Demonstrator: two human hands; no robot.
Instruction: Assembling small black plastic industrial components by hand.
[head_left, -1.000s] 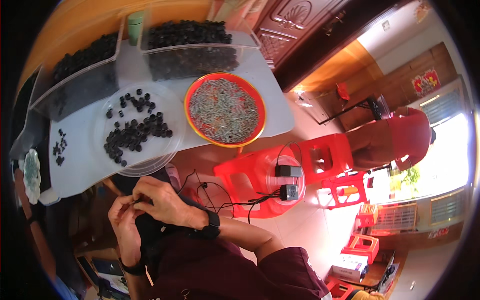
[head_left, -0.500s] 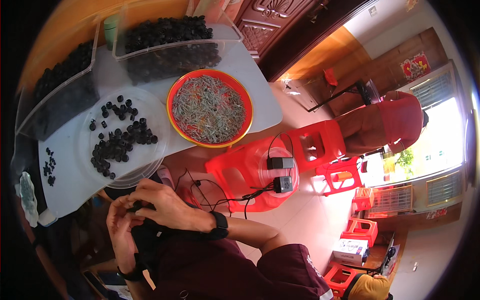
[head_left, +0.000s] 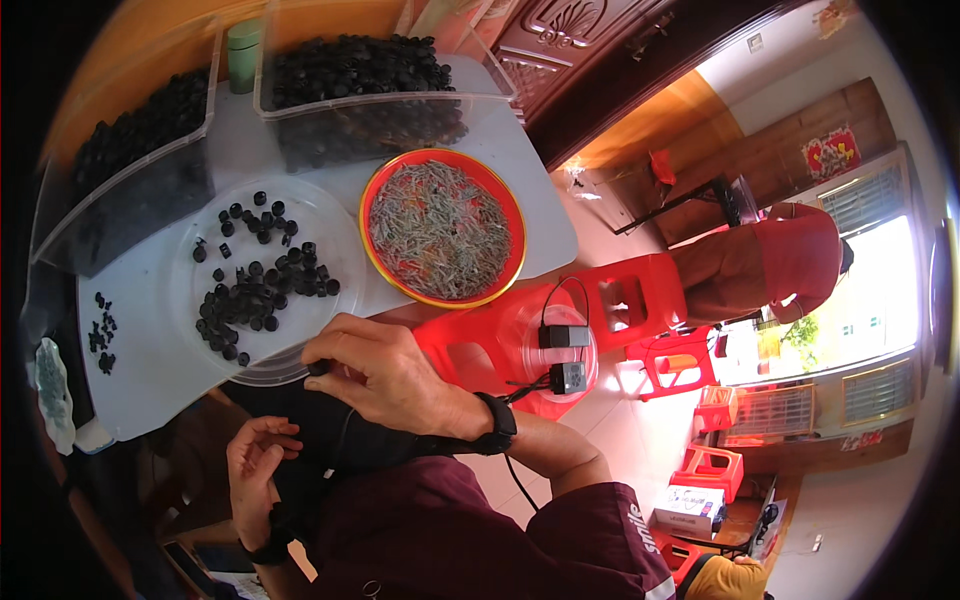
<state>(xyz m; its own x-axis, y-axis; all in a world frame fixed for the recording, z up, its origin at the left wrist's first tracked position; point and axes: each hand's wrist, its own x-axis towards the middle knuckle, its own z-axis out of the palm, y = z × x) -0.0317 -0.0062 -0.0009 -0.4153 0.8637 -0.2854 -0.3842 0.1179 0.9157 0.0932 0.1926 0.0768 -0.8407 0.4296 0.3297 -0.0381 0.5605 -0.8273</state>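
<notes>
My right hand [head_left: 378,372], with a dark watch on its wrist, pinches a small black round part [head_left: 319,368] between thumb and fingers, just off the table's near edge. Lower and to the left, my left hand [head_left: 258,468] has its fingers loosely curled and apart, with nothing visible in it. Beyond the right hand lies a round clear plastic tray [head_left: 345,210] bearing many small black caps [head_left: 262,290]. A red bowl with a yellow rim [head_left: 514,262], full of thin metal pins [head_left: 440,225], stands to the right of the tray.
Two clear bins hold heaps of black parts [head_left: 360,72] at the back, a green canister [head_left: 243,58] between them. Tiny black bits [head_left: 103,335] lie at the table's left. Red stools [head_left: 630,300], one carrying black adapters [head_left: 566,377], stand at right. A person in red [head_left: 795,255] is farther off.
My hands, together before, have come apart. The right moved up and right toward the tray with a black part in its fingers; the left stayed low and opened.
</notes>
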